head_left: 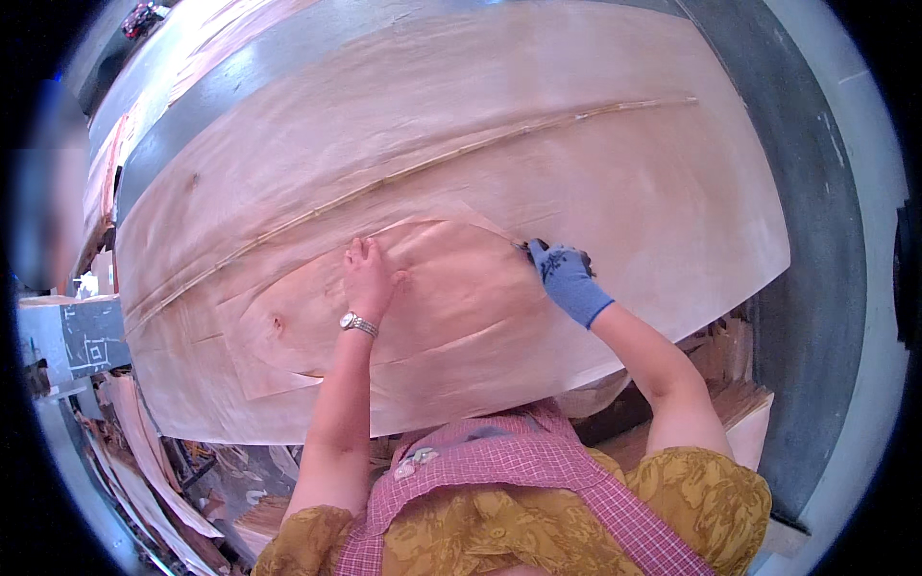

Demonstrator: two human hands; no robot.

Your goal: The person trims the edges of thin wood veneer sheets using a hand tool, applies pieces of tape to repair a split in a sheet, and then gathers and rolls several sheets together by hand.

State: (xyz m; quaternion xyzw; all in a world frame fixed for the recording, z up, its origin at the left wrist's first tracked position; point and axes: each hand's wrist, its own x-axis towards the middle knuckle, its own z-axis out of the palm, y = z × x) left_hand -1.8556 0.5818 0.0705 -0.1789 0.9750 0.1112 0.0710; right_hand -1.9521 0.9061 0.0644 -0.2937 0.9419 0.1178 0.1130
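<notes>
My bare left hand (368, 280) is flat on the smaller veneer piece (451, 298), thumb out wide, with veneer spreading both sides of it. My gloved right hand (569, 276) is closed round some small dark tool (524, 252), just beside that piece's edge.

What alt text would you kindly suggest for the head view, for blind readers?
A bare left hand rests on a thin piece atop a larger sheet, while a blue-gloved right hand holds a dark tool at the piece's edge. Beyond them, a long stick crosses the sheet.
</notes>
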